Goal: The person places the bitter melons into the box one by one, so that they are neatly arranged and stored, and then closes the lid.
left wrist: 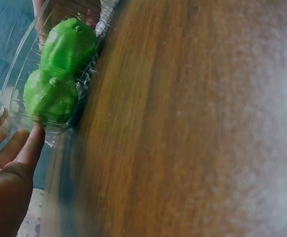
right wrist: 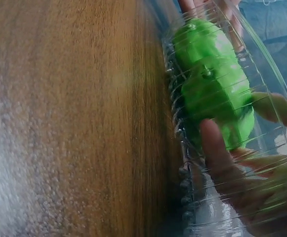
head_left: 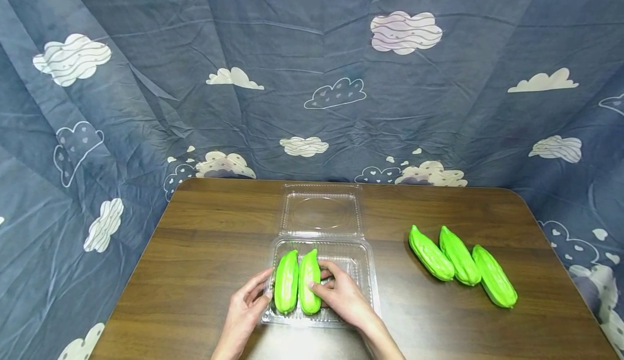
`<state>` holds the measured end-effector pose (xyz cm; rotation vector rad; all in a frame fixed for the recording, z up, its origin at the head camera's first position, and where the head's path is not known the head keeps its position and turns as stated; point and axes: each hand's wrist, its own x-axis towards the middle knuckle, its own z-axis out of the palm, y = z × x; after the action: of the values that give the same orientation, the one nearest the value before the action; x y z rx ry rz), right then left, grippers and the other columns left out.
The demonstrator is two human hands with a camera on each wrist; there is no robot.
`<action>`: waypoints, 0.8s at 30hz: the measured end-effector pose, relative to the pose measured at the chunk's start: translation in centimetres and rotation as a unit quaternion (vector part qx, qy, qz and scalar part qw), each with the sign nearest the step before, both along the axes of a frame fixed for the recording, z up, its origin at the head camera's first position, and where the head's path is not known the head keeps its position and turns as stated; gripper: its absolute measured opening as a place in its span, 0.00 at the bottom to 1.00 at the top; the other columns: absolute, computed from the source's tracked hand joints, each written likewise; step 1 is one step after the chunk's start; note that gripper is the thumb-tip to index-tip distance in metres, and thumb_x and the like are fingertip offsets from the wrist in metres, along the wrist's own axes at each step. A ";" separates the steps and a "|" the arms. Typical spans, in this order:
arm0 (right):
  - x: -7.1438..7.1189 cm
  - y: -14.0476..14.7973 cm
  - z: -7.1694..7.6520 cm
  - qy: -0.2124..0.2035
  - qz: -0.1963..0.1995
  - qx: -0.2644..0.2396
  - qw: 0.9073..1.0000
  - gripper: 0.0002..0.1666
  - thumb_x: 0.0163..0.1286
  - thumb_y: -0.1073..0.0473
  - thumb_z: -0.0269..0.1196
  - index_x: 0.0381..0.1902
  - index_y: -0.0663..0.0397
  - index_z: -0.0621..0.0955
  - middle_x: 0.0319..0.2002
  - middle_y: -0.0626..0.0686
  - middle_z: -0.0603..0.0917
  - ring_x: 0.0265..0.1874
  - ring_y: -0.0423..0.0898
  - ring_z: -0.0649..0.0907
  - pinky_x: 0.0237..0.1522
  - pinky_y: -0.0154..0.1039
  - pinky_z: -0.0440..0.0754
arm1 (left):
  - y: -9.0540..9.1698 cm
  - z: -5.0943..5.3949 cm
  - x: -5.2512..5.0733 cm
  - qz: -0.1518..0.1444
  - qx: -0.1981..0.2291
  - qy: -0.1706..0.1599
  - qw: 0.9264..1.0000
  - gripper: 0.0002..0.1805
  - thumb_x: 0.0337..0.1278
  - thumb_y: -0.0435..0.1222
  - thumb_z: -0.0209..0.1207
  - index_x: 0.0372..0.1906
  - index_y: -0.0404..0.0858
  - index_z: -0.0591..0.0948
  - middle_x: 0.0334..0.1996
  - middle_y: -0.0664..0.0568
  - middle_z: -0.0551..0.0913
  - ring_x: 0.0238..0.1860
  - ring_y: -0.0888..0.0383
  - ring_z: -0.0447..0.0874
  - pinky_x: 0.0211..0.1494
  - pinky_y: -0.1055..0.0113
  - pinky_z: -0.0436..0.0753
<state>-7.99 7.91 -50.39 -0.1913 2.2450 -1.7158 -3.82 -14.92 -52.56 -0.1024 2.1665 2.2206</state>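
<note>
A clear plastic clamshell container stands on the table with its lid laid back. Two long, bright green ribbed fruits lie side by side in its left half. My right hand grips the right-hand fruit, thumb on its near part and fingers along its right side. Left of that one lies the other green fruit. At the container's left edge, my left hand holds the rim between thumb and fingers. The left wrist view shows the thumb against the clear outer wall; the right wrist view shows the right thumb against its fruit.
Three more green fruits lie slanted in a row on the right of the table: a left one, a middle one and a right one. The open lid extends toward the table's far edge. A cloud-patterned curtain hangs behind the wooden table.
</note>
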 end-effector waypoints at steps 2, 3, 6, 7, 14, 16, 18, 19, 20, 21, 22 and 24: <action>0.1 0.0 0.0 -0.016 0.001 -0.027 0.999 0.36 0.64 0.59 0.68 0.66 0.66 0.69 0.47 0.62 0.76 0.35 0.47 0.83 0.30 0.41 0.86 | 0.0 -0.1 0.0 0.001 -0.001 -0.003 1.000 0.27 0.56 0.23 0.59 0.64 0.33 0.75 0.65 0.41 0.72 0.61 0.45 0.73 0.60 0.71 0.75; 0.1 0.0 0.0 -0.023 0.001 -0.038 0.999 0.36 0.64 0.59 0.68 0.67 0.67 0.68 0.47 0.63 0.76 0.35 0.47 0.83 0.30 0.42 0.87 | 0.0 -0.1 0.0 0.002 -0.001 -0.004 1.000 0.27 0.56 0.23 0.59 0.64 0.33 0.75 0.65 0.41 0.72 0.61 0.45 0.73 0.60 0.71 0.75; 0.1 0.0 -0.1 -0.023 0.001 -0.035 0.999 0.37 0.64 0.59 0.68 0.66 0.67 0.68 0.48 0.63 0.76 0.35 0.48 0.83 0.31 0.42 0.87 | -0.1 -0.1 -0.1 0.003 0.001 -0.008 1.000 0.27 0.56 0.22 0.59 0.64 0.34 0.75 0.65 0.43 0.73 0.61 0.46 0.74 0.59 0.70 0.75; 0.1 0.0 -0.1 -0.021 0.001 -0.031 0.999 0.37 0.63 0.59 0.68 0.66 0.67 0.68 0.48 0.63 0.77 0.35 0.48 0.83 0.32 0.42 0.87 | -0.1 -0.1 -0.1 0.004 0.001 -0.010 1.000 0.27 0.56 0.22 0.59 0.64 0.34 0.76 0.65 0.43 0.73 0.61 0.46 0.74 0.59 0.70 0.75; -0.1 0.2 0.0 -0.012 0.009 -0.006 1.000 0.37 0.63 0.57 0.68 0.66 0.67 0.69 0.47 0.62 0.78 0.36 0.47 0.84 0.34 0.38 0.86 | -0.1 0.0 -0.3 0.001 0.003 -0.010 1.000 0.27 0.56 0.23 0.59 0.64 0.35 0.75 0.64 0.42 0.73 0.60 0.47 0.75 0.59 0.70 0.76; -0.1 0.3 0.1 -0.004 0.010 0.010 1.000 0.38 0.63 0.56 0.68 0.66 0.67 0.69 0.48 0.62 0.78 0.37 0.47 0.84 0.36 0.38 0.85 | -0.1 0.0 -0.3 0.001 0.004 -0.010 1.000 0.28 0.56 0.23 0.59 0.64 0.35 0.76 0.64 0.43 0.74 0.60 0.47 0.76 0.59 0.70 0.77; -0.1 0.4 0.2 0.003 0.008 0.026 1.000 0.38 0.62 0.55 0.68 0.66 0.67 0.69 0.48 0.61 0.79 0.37 0.46 0.84 0.38 0.39 0.84 | -0.1 0.0 -0.4 0.001 0.006 -0.011 1.000 0.28 0.55 0.22 0.59 0.63 0.35 0.76 0.63 0.43 0.74 0.59 0.48 0.76 0.58 0.69 0.77; -0.1 0.4 0.3 0.008 0.006 0.036 0.999 0.39 0.62 0.55 0.68 0.66 0.66 0.69 0.49 0.61 0.79 0.38 0.46 0.84 0.38 0.39 0.84 | -0.1 0.0 -0.4 0.001 0.007 -0.010 1.000 0.28 0.55 0.22 0.59 0.63 0.35 0.76 0.63 0.43 0.74 0.59 0.48 0.76 0.58 0.69 0.77; -0.1 0.5 0.4 0.012 0.003 0.043 0.999 0.39 0.62 0.55 0.69 0.66 0.66 0.69 0.49 0.61 0.79 0.38 0.46 0.84 0.39 0.39 0.83 | -0.1 0.0 -0.4 0.001 0.009 -0.009 1.000 0.28 0.55 0.22 0.59 0.63 0.35 0.76 0.63 0.43 0.74 0.59 0.48 0.76 0.58 0.69 0.77; -0.1 0.6 0.4 0.018 -0.002 0.052 0.998 0.39 0.62 0.54 0.69 0.66 0.65 0.69 0.49 0.60 0.79 0.38 0.45 0.84 0.39 0.39 0.82 | -0.1 -0.1 -0.4 0.001 0.009 -0.007 1.000 0.28 0.55 0.21 0.59 0.63 0.35 0.76 0.63 0.43 0.74 0.59 0.48 0.77 0.58 0.69 0.77; -0.1 0.6 0.4 0.021 -0.006 0.056 0.998 0.39 0.62 0.55 0.69 0.66 0.65 0.69 0.50 0.60 0.79 0.39 0.45 0.83 0.39 0.39 0.82 | -0.1 -0.1 -0.3 0.002 0.009 -0.006 1.000 0.27 0.55 0.21 0.59 0.63 0.34 0.76 0.63 0.43 0.74 0.58 0.48 0.77 0.58 0.69 0.77; -0.1 0.7 0.4 0.032 -0.015 0.058 0.998 0.38 0.62 0.56 0.69 0.66 0.64 0.69 0.51 0.61 0.79 0.40 0.46 0.83 0.39 0.38 0.82 | -0.1 -0.1 -0.3 0.002 0.008 -0.006 1.000 0.27 0.55 0.21 0.59 0.63 0.35 0.76 0.63 0.44 0.74 0.59 0.49 0.77 0.58 0.69 0.77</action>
<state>-8.11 8.59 -49.96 -0.1897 2.3961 -1.6101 -4.10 -15.04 -52.70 -0.1187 2.1438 2.2346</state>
